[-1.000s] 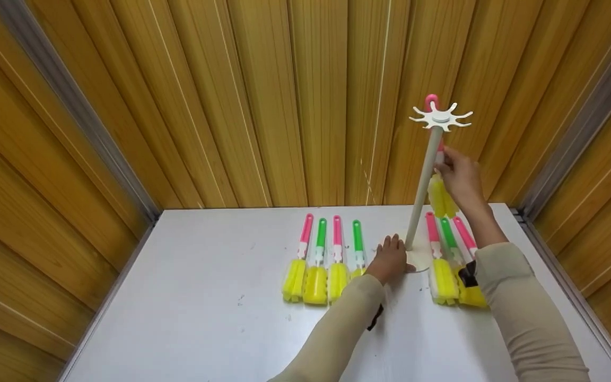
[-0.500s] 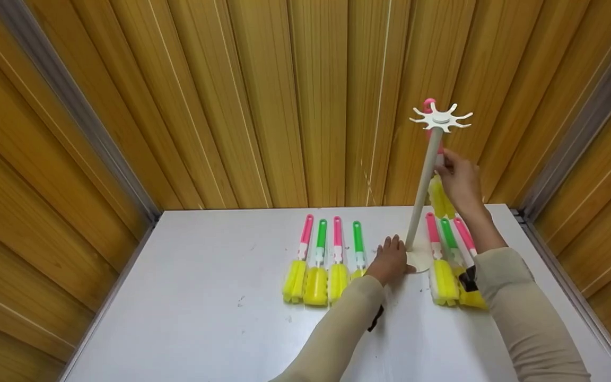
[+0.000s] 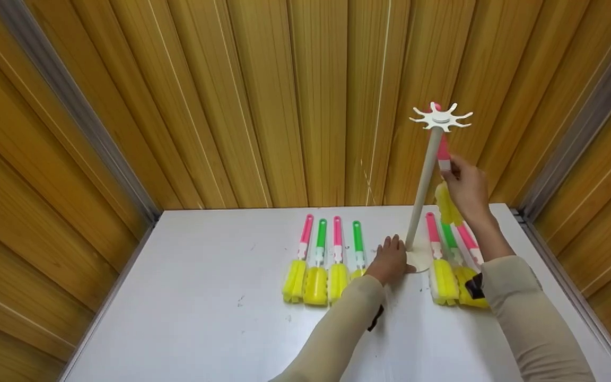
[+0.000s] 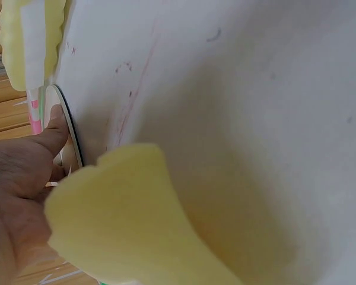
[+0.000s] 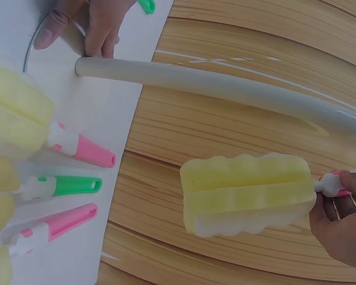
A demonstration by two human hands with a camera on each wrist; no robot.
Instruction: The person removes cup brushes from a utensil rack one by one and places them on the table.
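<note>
My right hand (image 3: 469, 185) pinches a bottle brush (image 3: 444, 148) at the white lower part of its pink handle. The brush's yellow-and-white sponge head (image 5: 243, 193) hangs downward. Its looped handle end is behind the white hook ring (image 3: 441, 120) atop a stand; whether a hook passes through the loop cannot be told. My left hand (image 3: 390, 260) rests on the stand's round base (image 3: 419, 261), fingers extended near the foot of the grey pole (image 3: 423, 191). In the left wrist view that thumb (image 4: 57, 122) lies on the base, and a yellow sponge (image 4: 124, 219) covers part of the hand.
Several brushes with pink and green handles (image 3: 306, 229) lie in a row left of the stand, partly behind my left arm. Right of the base lie more brushes (image 3: 445, 284), under my right forearm. A wood-patterned wall (image 3: 263, 106) stands behind the white table (image 3: 204, 297).
The held brush and my right hand have moved slightly down and right, its looped end sinking behind the hook ring. My left hand stays on the base.
</note>
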